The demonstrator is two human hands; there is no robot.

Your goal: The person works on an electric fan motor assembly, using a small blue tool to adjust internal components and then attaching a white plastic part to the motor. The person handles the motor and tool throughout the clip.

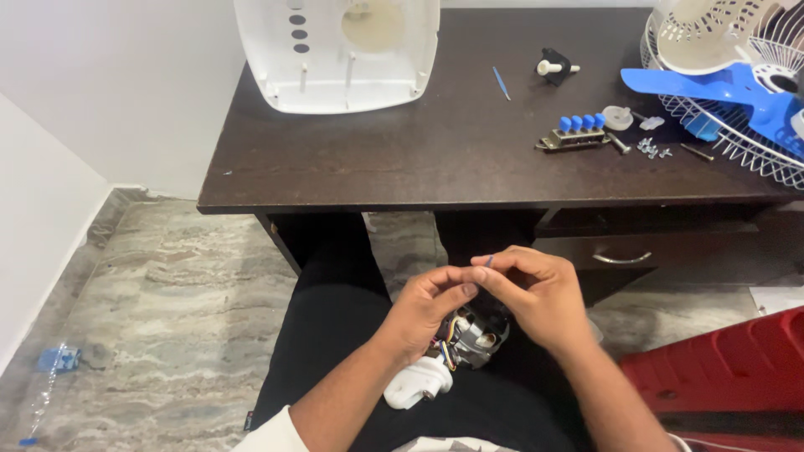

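Landmark: the dark brown desk (435, 159), everything below placed relative to it.
Fan motor: a motor assembly (473, 335) with coloured wires and a white plastic neck (416, 383) lies on the person's lap in black trousers, nearer than the desk's front edge and below it.
Left hand: the left hand (427, 305) is above the motor, in front of the desk; its fingers (462, 289) are pinched narrow and meet the right hand's fingertips.
Right hand: the right hand (540, 293) is just beside the left; its fingers (494, 269) are closed tight on a thin blue wire end (489, 261) that sticks up between the two hands.
Floor: grey marbled floor (167, 285) left of the desk, with a small blue bit (57, 359) lying on it near the wall.
Red box: a red plastic thing (729, 351) right of the lap, below the desk's drawer (624, 251).
Desk front right: a switch block with blue push buttons (576, 132), small screws (651, 149) and a white cap (618, 117).
Desk middle: a thin blue stick (501, 82) and a black and white knob (555, 66).
Desk far left: a white fan housing (335, 54) at the back edge.
Desk far right: a white wire grille (737, 125) with a blue fan blade (729, 88) lying on it.
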